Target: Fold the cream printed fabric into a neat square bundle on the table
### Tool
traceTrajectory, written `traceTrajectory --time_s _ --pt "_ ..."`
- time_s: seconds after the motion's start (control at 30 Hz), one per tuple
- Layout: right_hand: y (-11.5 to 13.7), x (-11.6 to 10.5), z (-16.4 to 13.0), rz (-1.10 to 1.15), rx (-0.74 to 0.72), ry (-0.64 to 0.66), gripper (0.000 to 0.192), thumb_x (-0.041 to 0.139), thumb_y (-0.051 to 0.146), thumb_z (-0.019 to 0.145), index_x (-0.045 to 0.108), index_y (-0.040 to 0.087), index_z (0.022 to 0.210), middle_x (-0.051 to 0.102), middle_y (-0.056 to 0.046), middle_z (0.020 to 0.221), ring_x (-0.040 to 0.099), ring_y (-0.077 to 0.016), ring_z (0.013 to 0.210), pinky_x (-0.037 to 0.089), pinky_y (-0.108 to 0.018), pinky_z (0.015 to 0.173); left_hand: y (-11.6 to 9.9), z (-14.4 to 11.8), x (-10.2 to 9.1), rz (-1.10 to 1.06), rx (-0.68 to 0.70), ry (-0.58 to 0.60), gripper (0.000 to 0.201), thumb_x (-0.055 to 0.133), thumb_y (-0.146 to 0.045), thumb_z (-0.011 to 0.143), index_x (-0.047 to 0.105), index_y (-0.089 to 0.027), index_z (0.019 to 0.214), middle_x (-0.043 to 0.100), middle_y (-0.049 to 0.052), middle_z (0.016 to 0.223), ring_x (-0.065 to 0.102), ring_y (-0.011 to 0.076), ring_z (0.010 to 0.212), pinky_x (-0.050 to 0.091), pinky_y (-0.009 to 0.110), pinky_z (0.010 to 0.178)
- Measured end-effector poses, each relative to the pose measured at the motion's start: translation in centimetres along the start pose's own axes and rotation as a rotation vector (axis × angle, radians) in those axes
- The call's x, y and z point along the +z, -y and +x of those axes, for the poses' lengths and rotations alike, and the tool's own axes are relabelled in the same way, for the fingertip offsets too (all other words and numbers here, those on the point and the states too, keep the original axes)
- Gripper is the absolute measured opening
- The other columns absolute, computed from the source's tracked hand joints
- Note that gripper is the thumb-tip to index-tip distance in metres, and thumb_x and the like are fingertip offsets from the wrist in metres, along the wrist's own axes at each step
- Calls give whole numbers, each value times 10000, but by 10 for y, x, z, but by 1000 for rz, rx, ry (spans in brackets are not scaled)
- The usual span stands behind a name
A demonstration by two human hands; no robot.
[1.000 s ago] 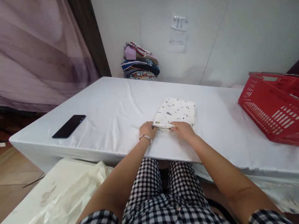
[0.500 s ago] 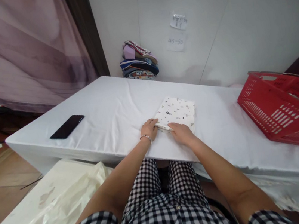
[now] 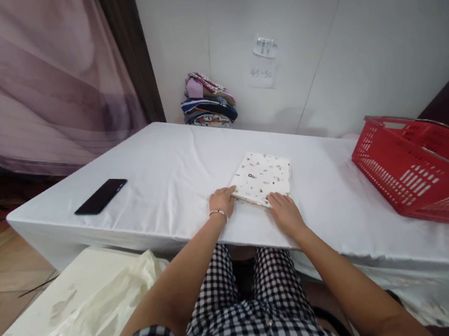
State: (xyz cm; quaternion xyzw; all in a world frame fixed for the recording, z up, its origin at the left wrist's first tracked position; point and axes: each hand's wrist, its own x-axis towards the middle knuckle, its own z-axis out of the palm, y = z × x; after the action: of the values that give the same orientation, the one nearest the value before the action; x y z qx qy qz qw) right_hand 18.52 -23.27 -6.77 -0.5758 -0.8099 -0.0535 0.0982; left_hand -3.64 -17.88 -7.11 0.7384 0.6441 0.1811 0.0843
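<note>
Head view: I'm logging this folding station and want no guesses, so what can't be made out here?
- Red basket: its inside is hidden by its own wall, and its far end is cut off by the right edge.
- Paper notes on the wall: writing too small to read fully.
- Folded printed cloth: its underside and layers are hidden; left hand and right hand rest at its near edge.
- Phone: screen dark.

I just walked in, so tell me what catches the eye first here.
The red basket at the table's right end stands out. Mid-table, both hands, left hand and right hand, rest at the near edge of a folded patterned cloth. A black phone lies far left.
</note>
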Motion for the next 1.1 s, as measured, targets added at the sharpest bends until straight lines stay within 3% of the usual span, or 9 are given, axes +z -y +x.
traceTrajectory --time_s 0.23,0.4,0.63,0.77,0.93,1.03,1.1 --pt "1 4 -3 -48 -16 -17 441 302 144 889 425 116 1312 431 -108 1368 361 -243 1259 240 -393 1044 -2 2 1 27 57 -17 468 385 -170 844 425 -265 1300 411 26 1389 424 204 1199 356 343 946" --pt "0 2 -2 -47 -19 4 449 308 140 886 416 117 1322 420 -102 1379 355 -241 1267 249 -394 1044 -1 8 -4 68 59 44 452 407 -169 837 456 -266 1276 566 38 1227 492 217 1114 379 351 921" --pt "-1 5 -8 -17 -19 53 460 324 117 870 428 139 1318 397 -93 1396 346 -222 1286 251 -401 1057 6 -4 -17 107 101 99 466 413 -163 826 479 -253 1278 610 58 1163 554 218 1054 411 343 905" --pt "1 0 -8 38 -4 50 450 365 158 864 438 127 1306 410 -110 1385 348 -244 1282 248 -414 1058 -1 6 -32 -53 136 128 547 456 -138 754 471 -221 1294 414 39 1392 381 192 1269 323 291 1035" --pt "10 -23 25 257 40 73 464 386 342 877 431 173 1307 449 -96 1353 374 -229 1266 305 -385 1027 -27 34 -22 -60 289 99 479 403 -345 856 409 -259 1327 260 23 1475 194 208 1361 174 422 1105" --pt "11 -27 60 309 123 -16 526 326 340 898 305 140 1384 280 -96 1458 220 -196 1348 242 -343 1067 -35 43 -3 84 264 177 524 384 -430 860 376 -240 1348 234 53 1482 138 241 1374 150 489 1088" --pt "5 -21 80 266 192 0 589 357 358 888 246 96 1404 193 -123 1485 136 -218 1371 191 -358 1082 -35 45 7 134 245 209 540 338 -445 869 343 -237 1368 214 45 1488 112 237 1379 146 501 1083"
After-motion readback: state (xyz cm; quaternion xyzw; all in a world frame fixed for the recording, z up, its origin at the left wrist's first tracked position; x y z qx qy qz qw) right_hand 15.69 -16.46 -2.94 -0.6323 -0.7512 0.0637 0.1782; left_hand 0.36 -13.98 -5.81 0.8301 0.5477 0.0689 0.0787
